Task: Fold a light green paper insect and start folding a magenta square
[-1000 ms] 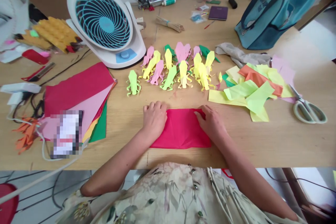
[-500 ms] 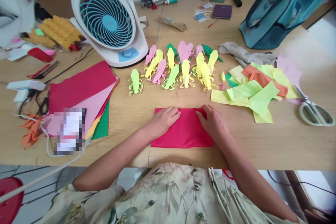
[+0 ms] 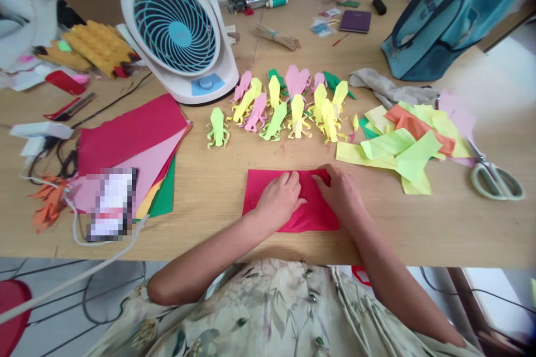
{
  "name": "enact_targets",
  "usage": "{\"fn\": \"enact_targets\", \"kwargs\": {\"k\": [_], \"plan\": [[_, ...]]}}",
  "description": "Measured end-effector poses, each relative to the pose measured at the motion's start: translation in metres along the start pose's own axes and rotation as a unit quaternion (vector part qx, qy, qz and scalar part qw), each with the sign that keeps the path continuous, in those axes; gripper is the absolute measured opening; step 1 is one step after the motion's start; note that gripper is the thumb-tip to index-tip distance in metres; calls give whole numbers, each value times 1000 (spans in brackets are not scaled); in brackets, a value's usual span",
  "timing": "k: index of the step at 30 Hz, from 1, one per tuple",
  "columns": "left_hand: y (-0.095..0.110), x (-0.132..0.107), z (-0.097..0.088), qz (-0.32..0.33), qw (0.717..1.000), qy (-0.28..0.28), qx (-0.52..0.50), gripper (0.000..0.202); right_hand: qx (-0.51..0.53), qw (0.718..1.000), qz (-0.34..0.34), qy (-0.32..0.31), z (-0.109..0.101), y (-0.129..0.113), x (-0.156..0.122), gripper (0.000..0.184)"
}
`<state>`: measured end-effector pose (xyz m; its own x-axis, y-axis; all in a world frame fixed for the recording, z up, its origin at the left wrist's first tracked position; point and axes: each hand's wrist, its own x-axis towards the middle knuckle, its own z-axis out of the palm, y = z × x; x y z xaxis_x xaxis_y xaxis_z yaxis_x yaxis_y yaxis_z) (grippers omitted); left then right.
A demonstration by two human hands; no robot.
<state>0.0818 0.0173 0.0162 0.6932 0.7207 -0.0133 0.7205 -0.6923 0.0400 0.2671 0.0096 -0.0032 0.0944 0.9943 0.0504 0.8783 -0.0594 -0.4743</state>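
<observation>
A red sheet of paper (image 3: 257, 184), folded into a rectangle, lies on the table in front of me in the head view. My left hand (image 3: 280, 198) rests on the middle of it, fingers stretched and pressed down, thumb apart. At the top right edge, my right hand (image 3: 343, 195) has its thumb on the paper and its curled fingers around the edge. Beyond the sheet stand several folded paper insects, among them a light green one (image 3: 218, 127) and a yellow one (image 3: 297, 116).
Left of me, a stack of coloured paper (image 3: 129, 134) lies partly under a phone (image 3: 112, 203), near a white fan (image 3: 229, 61). On the right are paper scraps (image 3: 385, 148), scissors (image 3: 496, 178), a grey cloth (image 3: 385, 86) and a teal bag (image 3: 422, 39).
My left hand has slid right across the red paper, from its upper left edge to the middle. The right hand has stayed at the top right edge.
</observation>
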Motion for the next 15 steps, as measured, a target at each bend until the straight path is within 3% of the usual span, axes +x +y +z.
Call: {"fn": "enact_targets", "kwargs": {"k": [10,15], "plan": [[-2,-2,27,21,995,65,-75,57,100,994,40,33,-7,4,-2,47],[-4,-3,33,22,991,77,-110,58,104,983,-31,149,-28,8,-27,33]]}}
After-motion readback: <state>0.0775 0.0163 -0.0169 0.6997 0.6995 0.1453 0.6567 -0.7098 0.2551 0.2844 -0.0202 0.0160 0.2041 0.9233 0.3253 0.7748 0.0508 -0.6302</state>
